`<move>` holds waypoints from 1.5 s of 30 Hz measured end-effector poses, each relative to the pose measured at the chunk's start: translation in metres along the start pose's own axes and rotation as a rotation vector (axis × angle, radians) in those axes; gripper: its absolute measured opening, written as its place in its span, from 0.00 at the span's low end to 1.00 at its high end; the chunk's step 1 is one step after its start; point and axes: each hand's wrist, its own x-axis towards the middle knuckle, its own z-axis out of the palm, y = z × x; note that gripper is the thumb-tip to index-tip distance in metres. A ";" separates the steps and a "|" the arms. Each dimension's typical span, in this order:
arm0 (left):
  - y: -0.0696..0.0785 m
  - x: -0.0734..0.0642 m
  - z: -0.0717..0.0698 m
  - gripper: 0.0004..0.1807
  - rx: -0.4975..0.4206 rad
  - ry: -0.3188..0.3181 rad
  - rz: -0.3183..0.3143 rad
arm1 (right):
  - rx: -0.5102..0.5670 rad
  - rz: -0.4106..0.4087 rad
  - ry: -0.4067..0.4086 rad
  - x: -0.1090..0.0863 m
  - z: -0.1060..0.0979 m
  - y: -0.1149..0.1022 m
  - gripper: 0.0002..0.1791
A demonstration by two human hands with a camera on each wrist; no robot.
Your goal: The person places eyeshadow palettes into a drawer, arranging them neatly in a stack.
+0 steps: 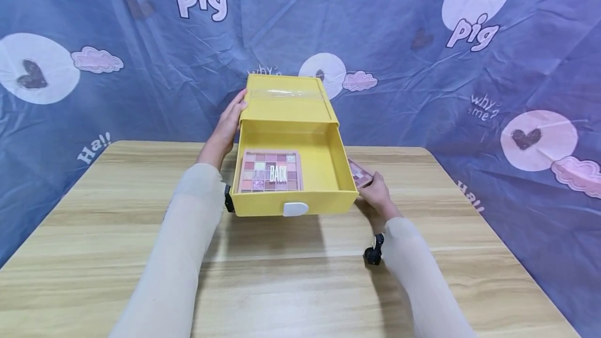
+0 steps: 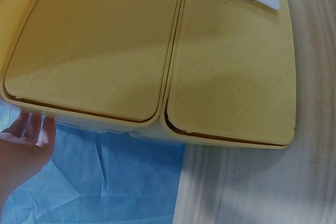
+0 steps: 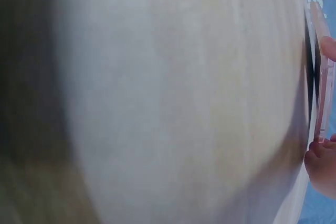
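Wooden table [image 1: 108, 233], hands [image 1: 227, 127] [image 1: 377, 193] touching box [image 1: 290, 107], pinching palette [image 1: 360, 174]

- The yellow drawer [image 1: 263, 204] hides part of the palette [image 1: 361, 175] in my right hand [image 1: 375, 192].
- My left hand [image 2: 25, 153] is cut off by its wrist view's edge.

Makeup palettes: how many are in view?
2: one palette lies in the open yellow drawer, at left; the other palette is in the right hand. More could be hidden.
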 end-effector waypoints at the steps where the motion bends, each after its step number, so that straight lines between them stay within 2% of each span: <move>1: 0.000 0.000 0.000 0.27 -0.001 -0.002 -0.001 | -0.005 -0.003 0.000 -0.001 -0.001 0.000 0.53; 5: 0.000 -0.001 0.000 0.27 -0.003 -0.008 0.002 | 0.002 -0.015 -0.010 -0.002 -0.005 -0.001 0.51; 10: -0.001 0.000 -0.001 0.27 -0.008 -0.014 0.012 | 0.048 -0.050 -0.069 -0.005 -0.015 -0.004 0.49; 16: -0.001 0.001 -0.001 0.27 -0.014 -0.025 0.020 | 0.078 -0.054 -0.094 -0.012 -0.028 -0.013 0.54; 21: -0.001 0.001 0.000 0.27 -0.015 -0.025 0.019 | 0.091 -0.078 -0.068 -0.016 -0.038 -0.022 0.58; 27: -0.001 0.001 0.000 0.27 -0.009 -0.016 0.018 | 0.110 -0.130 -0.050 -0.019 -0.053 -0.035 0.52; 38: -0.003 -0.001 0.000 0.27 -0.005 -0.025 0.025 | 0.139 -0.197 0.027 -0.022 -0.082 -0.056 0.53; 43: -0.004 0.000 0.000 0.27 -0.003 -0.027 0.037 | 0.107 -0.243 0.081 -0.024 -0.097 -0.069 0.43; 45: -0.004 0.000 0.000 0.27 -0.004 -0.025 0.042 | 0.096 -0.247 0.089 -0.028 -0.104 -0.076 0.42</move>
